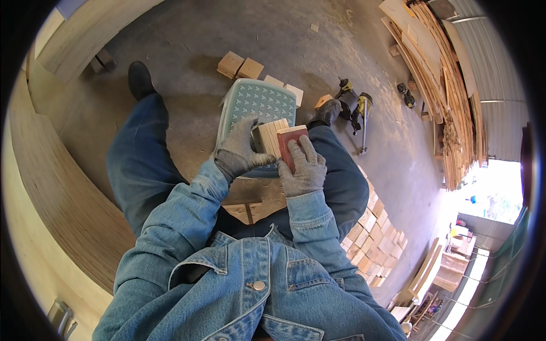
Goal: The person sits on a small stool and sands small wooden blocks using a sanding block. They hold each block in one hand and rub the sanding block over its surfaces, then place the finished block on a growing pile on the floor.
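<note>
Both hands wear grey gloves and meet above a pale green plastic stool [263,98] between my legs. My left hand [239,150] is closed round a light wooden block [269,135] with layered-looking lines on its face, the thumb along its near edge. In my right hand [304,172] is a reddish-brown sanding block [291,135] with a pale wood edge at its far end; my fingers lie over its top. The sanding block is against the right side of the wooden block. The faces where they meet are hidden.
Several loose wooden blocks [250,69] lie on the concrete floor beyond the stool. Yellow-and-black power tools [363,105] rest by my right foot. A pile of cut blocks [372,238] sits right of my right leg. Long boards [435,85] lean at far right; curved plywood [62,187] stands left.
</note>
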Demonstrator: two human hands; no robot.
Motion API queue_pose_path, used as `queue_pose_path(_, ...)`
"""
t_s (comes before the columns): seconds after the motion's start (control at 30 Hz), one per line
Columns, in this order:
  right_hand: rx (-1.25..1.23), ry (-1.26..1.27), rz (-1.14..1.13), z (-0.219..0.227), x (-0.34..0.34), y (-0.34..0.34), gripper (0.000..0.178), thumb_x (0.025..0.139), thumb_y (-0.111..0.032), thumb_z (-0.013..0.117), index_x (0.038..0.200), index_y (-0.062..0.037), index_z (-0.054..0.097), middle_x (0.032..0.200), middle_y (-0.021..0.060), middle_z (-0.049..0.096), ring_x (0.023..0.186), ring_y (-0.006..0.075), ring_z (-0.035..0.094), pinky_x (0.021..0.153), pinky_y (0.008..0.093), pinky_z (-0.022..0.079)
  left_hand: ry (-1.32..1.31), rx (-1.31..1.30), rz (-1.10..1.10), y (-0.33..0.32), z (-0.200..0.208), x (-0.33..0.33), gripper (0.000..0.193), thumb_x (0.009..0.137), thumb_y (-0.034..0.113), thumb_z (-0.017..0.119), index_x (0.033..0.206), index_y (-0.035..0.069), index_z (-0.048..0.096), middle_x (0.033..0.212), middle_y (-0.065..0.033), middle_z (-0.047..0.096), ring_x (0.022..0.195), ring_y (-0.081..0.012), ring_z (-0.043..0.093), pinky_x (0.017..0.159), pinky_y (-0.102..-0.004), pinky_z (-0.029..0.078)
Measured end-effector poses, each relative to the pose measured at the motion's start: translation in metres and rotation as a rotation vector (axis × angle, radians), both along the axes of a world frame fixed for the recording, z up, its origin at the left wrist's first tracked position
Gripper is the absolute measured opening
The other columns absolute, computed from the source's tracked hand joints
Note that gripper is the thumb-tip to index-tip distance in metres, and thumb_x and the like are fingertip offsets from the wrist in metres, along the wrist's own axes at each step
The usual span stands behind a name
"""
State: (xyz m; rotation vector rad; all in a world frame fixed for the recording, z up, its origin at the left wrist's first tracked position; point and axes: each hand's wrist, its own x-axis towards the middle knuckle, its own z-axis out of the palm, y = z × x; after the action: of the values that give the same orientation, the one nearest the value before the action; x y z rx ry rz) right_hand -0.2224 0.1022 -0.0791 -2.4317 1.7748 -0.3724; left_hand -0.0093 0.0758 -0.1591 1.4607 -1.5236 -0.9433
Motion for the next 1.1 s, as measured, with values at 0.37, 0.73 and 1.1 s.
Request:
queue_pose_path(0.37,0.031,-0.026,-0.014,0.003,0.002,-0.003,0.062,0.083,-0.033,0.083,0.141,-0.0193,0.068,0.154,0.0098,0.055,0.134,0.0421,0.054,0.114,0.0537,0.043,-0.146,-0.097,0.032,0.006,0.004,-0.02,0.11,0.059,0.05,0.1,0.144,0.006,0.046,0.135,-0.0206,0.057,0.127,-0.0386,0.058,0.111,-0.0473,0.049)
queue_pose_path(0.73,0.168,-0.667,-0.021,-0.012,-0.018,-0.026,0.064,0.081,-0.004,0.088,0.141,-0.0067,0.067,0.148,0.0164,0.061,0.135,0.0304,0.061,0.113,0.037,0.05,-0.17,-0.03,0.038,0.006,0.01,-0.014,0.105,0.061,0.041,0.098,0.146,0.006,0.046,0.139,-0.0233,0.055,0.129,-0.0421,0.056,0.113,-0.049,0.048)
queue_pose_path(1.1,0.876,-1.294,-0.221,-0.039,-0.029,-0.125,0.07,0.094,-0.013,0.082,0.154,0.0046,0.05,0.144,0.0161,0.064,0.125,0.0216,0.065,0.105,0.0301,0.054,-0.26,0.037,0.06,0.005,0.013,-0.019,0.105,0.06,0.038,0.095,0.147,0.008,0.045,0.141,-0.0217,0.053,0.131,-0.0405,0.056,0.114,-0.0474,0.049)
